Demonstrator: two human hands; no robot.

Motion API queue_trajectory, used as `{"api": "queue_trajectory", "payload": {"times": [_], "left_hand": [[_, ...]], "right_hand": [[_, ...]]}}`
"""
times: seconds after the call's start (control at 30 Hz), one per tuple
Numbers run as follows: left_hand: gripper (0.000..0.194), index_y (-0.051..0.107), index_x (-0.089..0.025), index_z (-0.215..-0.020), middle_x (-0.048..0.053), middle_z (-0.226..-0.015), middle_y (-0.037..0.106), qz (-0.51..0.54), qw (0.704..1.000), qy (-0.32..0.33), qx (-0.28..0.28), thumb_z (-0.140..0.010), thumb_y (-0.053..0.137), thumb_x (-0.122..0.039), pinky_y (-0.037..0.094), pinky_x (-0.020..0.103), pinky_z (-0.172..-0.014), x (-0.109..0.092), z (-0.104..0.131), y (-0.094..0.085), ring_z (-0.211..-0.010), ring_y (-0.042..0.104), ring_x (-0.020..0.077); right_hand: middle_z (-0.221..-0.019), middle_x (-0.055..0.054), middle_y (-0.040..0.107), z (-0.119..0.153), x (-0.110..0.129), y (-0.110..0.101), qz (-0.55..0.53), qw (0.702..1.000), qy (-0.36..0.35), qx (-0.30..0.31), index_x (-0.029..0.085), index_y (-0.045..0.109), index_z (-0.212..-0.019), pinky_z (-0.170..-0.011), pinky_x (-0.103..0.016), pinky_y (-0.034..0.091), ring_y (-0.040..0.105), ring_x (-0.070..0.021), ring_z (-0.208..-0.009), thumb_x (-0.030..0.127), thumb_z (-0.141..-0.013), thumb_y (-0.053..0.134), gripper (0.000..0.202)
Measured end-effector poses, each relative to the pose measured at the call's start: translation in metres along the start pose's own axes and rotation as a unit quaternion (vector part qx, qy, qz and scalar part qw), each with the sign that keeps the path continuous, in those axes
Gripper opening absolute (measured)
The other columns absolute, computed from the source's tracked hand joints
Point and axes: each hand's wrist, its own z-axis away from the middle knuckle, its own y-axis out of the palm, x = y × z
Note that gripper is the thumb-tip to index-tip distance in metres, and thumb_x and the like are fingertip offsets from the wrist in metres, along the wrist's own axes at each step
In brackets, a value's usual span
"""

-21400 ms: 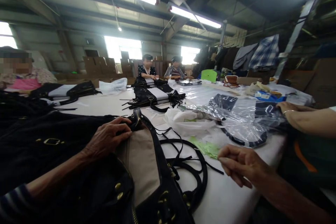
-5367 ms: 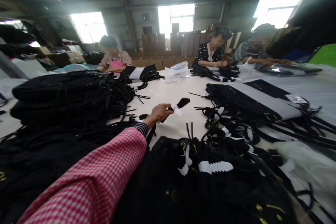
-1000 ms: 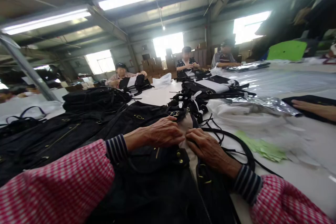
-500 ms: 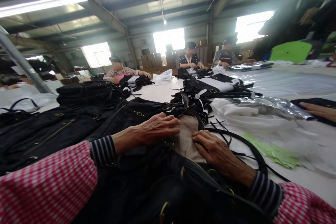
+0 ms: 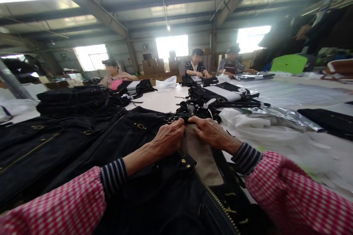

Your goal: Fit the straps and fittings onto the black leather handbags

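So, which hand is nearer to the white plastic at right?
Right: the right hand is beside the white plastic; the left hand is farther, across the beige lining.

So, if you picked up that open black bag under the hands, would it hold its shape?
Probably not: the black bag looks floppy, lying low and creased. With its gold zipper open, it would likely gape around the tan lining.

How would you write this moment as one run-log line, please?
black bag: open, tan lining showing | left hand: curled at lining's far end | right hand: curled opposite | white plastic: crumpled, right of bag
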Motion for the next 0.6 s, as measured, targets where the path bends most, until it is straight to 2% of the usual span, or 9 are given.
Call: {"api": "queue_trajectory", "payload": {"times": [0.17,0.37,0.47,0.6], "left_hand": [[0.016,0.061,-0.016,-0.086,0.01,-0.106,0.057,-0.01,1.0,-0.005,0.004,-0.087,0.046,-0.01,0.052,0.034,-0.068,0.005,-0.003,0.001,-0.095,0.06,0.0243],[0.013,0.058,-0.019,-0.091,0.006,-0.102,0.06,0.011,0.999,-0.03,-0.03,-0.09,0.047,-0.012,0.047,0.032,-0.068,0.005,-0.004,-0.001,-0.095,0.058,0.022],[0.007,0.056,-0.021,-0.093,0.003,-0.1,0.062,0.072,0.994,-0.048,-0.065,-0.095,0.049,-0.019,0.045,0.03,-0.07,0.005,-0.004,-0.008,-0.094,0.059,0.0202],[0.009,0.058,-0.022,-0.09,0.001,-0.093,0.065,0.148,0.984,-0.08,-0.063,-0.096,0.055,-0.03,0.042,0.03,-0.075,0.008,-0.007,-0.014,-0.092,0.061,0.02]], "right_hand": [[-0.093,-0.008,0.076,-0.016,0.013,0.01,0.13,0.99,0.003,0.046,0.022,0.065,-0.105,-0.064,-0.029,0.036,0.071,-0.0229,-0.083,0.019,-0.1,0.04,0.025],[-0.095,-0.005,0.074,-0.002,0.011,0.012,0.157,0.987,-0.016,-0.011,0.021,0.064,-0.095,-0.059,-0.03,0.03,0.07,-0.0198,-0.08,0.021,-0.1,0.046,0.019],[-0.09,-0.003,0.073,0.01,0.005,0.017,0.153,0.987,-0.002,-0.043,0.023,0.065,-0.091,-0.059,-0.031,0.028,0.069,-0.019,-0.077,0.027,-0.102,0.046,0.023],[-0.091,-0.003,0.074,0.011,0.001,0.023,0.132,0.989,0.012,-0.066,0.022,0.066,-0.094,-0.059,-0.031,0.029,0.069,-0.0185,-0.079,0.029,-0.103,0.045,0.024]]}}
